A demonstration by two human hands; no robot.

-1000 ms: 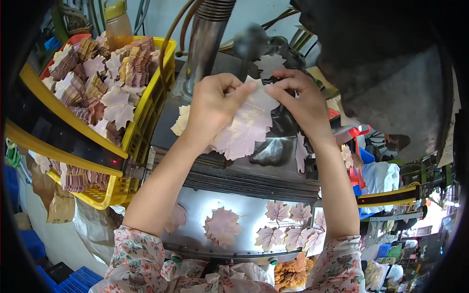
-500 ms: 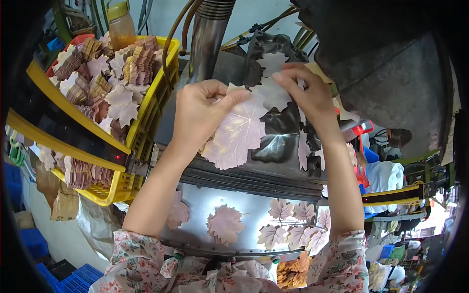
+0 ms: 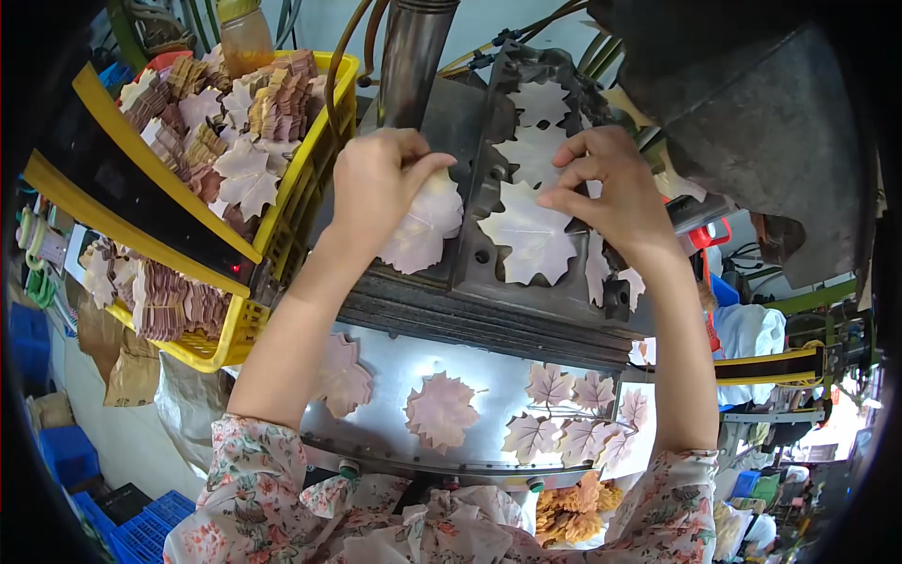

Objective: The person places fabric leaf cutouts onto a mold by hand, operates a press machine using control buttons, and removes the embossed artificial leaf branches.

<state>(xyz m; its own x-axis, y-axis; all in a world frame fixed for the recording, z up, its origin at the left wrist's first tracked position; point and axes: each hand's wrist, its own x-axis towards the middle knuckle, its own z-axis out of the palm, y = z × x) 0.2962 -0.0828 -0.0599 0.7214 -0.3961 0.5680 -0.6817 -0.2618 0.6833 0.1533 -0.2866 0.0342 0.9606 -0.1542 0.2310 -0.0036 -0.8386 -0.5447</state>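
My left hand (image 3: pixel 381 183) pinches pale pink fabric leaves (image 3: pixel 425 226) between thumb and fingers, left of a dark metal mould (image 3: pixel 470 273). Across the mould's hollows lie several pale leaves, the nearest a broad one (image 3: pixel 532 230) with pointed lobes. My right hand (image 3: pixel 606 183) is over that leaf's right edge, fingers curved and a little apart, thumb tip close to its surface. Behind it another leaf (image 3: pixel 534 150) is partly covered by my fingers, and a smaller leaf (image 3: pixel 540 101) lies at the far end.
A yellow crate (image 3: pixel 324 122) full of stacked leaves stands at left, behind a yellow-and-black bar (image 3: pixel 141 183). A metal column (image 3: pixel 413 70) rises behind the mould. Leaf pieces (image 3: pixel 442 411) lie on the shiny front plate (image 3: pixel 376 442). Dark machinery (image 3: pixel 752 122) overhangs the right.
A broad leaf now covers the mould's near hollow, which was bare. My left hand, still holding leaves, has moved left off the mould; my right hand has come nearer to me.
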